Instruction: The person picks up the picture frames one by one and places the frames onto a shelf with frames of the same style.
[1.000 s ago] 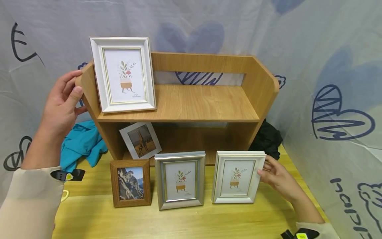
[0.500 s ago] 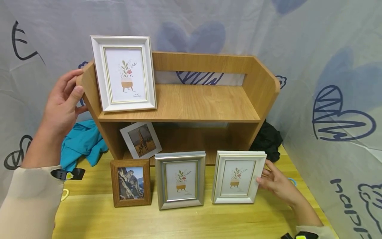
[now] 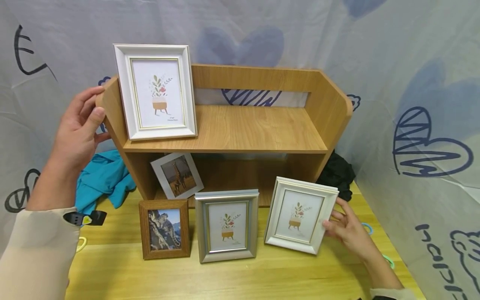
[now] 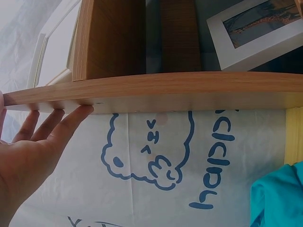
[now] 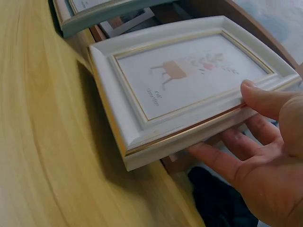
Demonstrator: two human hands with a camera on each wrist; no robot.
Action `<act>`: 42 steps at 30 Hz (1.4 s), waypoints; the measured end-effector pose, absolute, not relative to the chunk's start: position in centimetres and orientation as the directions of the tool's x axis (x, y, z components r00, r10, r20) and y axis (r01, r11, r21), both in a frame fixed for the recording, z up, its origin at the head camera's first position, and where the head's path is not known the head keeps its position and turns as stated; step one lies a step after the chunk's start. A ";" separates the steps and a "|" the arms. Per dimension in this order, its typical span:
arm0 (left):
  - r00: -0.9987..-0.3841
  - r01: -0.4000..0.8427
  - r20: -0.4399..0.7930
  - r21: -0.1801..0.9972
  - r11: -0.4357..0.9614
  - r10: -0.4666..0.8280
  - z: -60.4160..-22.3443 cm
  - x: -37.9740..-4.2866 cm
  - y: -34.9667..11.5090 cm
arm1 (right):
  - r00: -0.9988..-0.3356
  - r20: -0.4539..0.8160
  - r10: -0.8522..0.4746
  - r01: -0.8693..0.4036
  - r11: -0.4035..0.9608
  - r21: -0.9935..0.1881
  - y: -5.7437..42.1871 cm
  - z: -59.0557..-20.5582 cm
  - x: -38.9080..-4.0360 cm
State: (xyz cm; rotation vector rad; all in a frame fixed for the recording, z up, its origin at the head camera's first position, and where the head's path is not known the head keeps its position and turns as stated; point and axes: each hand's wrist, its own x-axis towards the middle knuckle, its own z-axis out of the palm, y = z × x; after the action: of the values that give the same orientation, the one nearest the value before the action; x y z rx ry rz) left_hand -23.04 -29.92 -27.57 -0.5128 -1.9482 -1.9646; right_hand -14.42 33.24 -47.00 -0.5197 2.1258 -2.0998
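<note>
My left hand grips the front edge of the wooden shelf's left side panel. In the left wrist view its fingers lie against the panel's outer face. With thumb and fingers, my right hand pinches the right side of a white picture frame. That frame leans clockwise, and its lower edge shows above the table in the right wrist view. To its left a silver frame and a brown frame stand upright. Another white frame rests on the upper shelf, at the left.
A small white giraffe picture sits tilted on the lower shelf. Teal cloth lies left of the shelf and black cloth right of it. Coloured loops, one blue, lie by the table's sides. A printed curtain surrounds everything.
The white frame in my right hand was upright beside the silver one; it has risen slightly and tilted clockwise. My left hand keeps its grip on the shelf panel.
</note>
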 end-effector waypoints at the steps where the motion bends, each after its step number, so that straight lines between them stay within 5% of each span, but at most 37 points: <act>1: -0.883 0.469 0.469 0.883 -0.011 0.022 -27.6 -23.1 -29.9 | -0.937 0.169 -0.306 -0.171 -0.021 -0.985 33.1 -46.8 -14.3; 16: -0.875 0.483 0.483 0.876 -0.009 0.038 -27.5 -23.0 -29.9 | -0.872 0.351 -0.341 -0.306 -0.181 -0.935 32.6 -41.1 -13.7; 42: -0.895 0.446 0.446 0.893 0.063 0.015 -27.5 -22.9 -30.1 | -0.803 0.444 -0.397 -0.456 -0.069 -0.887 32.0 -33.5 -14.9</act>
State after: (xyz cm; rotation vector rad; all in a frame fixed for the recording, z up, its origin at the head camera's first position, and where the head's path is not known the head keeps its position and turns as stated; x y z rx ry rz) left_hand -22.90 -30.05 -27.47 -0.4626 -2.0293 -1.8979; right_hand -14.92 31.97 -33.49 -0.9966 2.1736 -2.1060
